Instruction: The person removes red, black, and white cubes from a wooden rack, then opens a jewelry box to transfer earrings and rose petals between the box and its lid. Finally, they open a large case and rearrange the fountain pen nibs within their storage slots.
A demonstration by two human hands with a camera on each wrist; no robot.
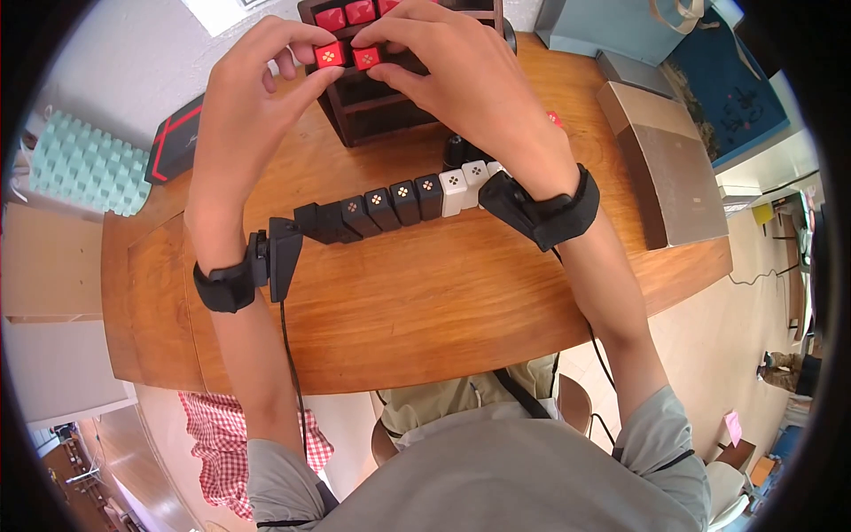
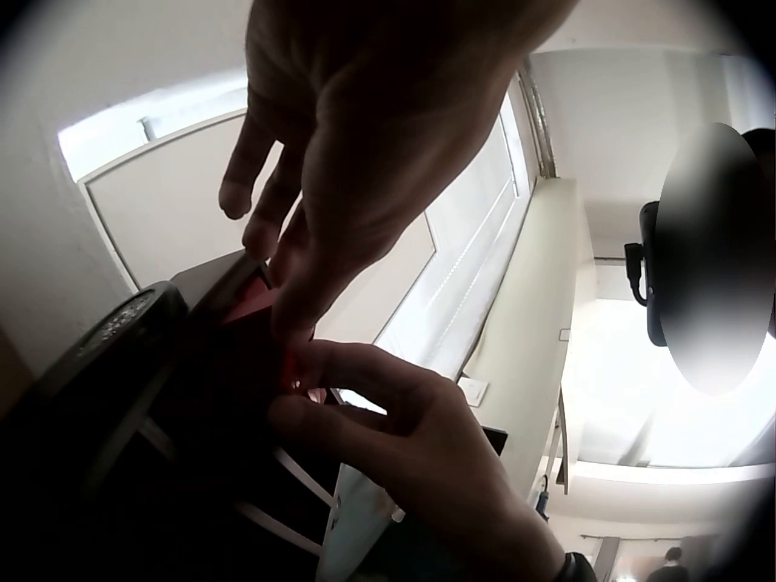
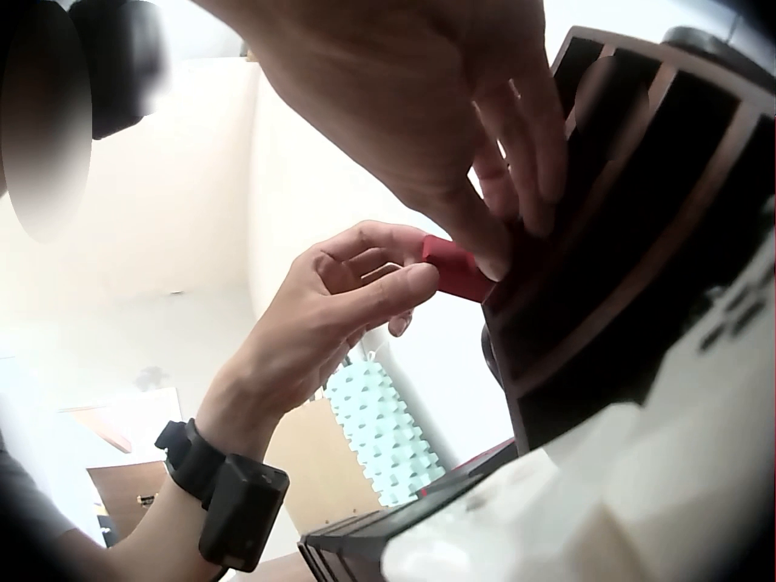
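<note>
At the front of a dark wooden rack [image 1: 347,124], my left hand [image 1: 244,93] pinches a small red box [image 1: 329,55] with a gold four-petal mark between thumb and fingers. Close beside it, a matching red box [image 1: 366,58] is pinched by my right hand [image 1: 474,84]. More red boxes [image 1: 361,11] sit in the top row of the rack, partly covered by the right hand. In the right wrist view, a red box [image 3: 456,268] shows between the two hands at the rack's edge. The left wrist view is dark around the fingertips.
Black boxes [image 1: 381,211] and white boxes [image 1: 453,191] stand in a row across the wooden table [image 1: 399,301]. A brown carton [image 1: 665,168] lies at the right, and a black box with red ribbon [image 1: 175,137] at the left. A black cylinder stands behind the row.
</note>
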